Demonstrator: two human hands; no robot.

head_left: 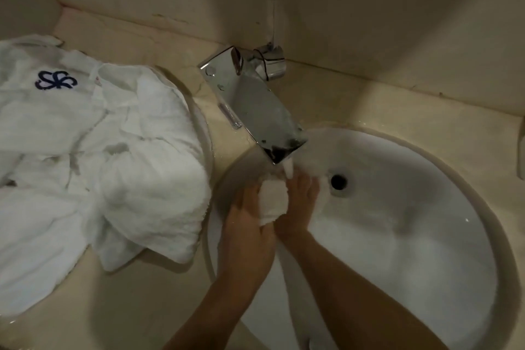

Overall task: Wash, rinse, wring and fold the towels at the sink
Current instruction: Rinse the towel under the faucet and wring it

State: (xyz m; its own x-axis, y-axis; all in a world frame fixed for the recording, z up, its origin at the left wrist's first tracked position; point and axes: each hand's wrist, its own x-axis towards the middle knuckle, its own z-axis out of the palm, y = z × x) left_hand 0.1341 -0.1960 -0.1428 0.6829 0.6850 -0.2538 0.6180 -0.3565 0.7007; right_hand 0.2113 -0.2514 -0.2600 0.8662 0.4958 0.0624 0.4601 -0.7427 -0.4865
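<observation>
**White towel under the tap**

White towel [273,202], bunched between both hands beneath the faucet [252,106]: left hand [248,224] and right hand [298,207] both clench it. Looks like rinsing; next, a hard wringing twist over the sink [426,236].

Lighting is dim and warm. My view is soft and slightly blurred throughout. Wide-angle distortion bends the edges. Glare shows on the faucet [250,105]; shadow darkens the counter [147,301] below me.

From my feed there's just a beige stone counter [397,99] meeting a beige wall [341,8], kinda dim and scuffed up.
</observation>
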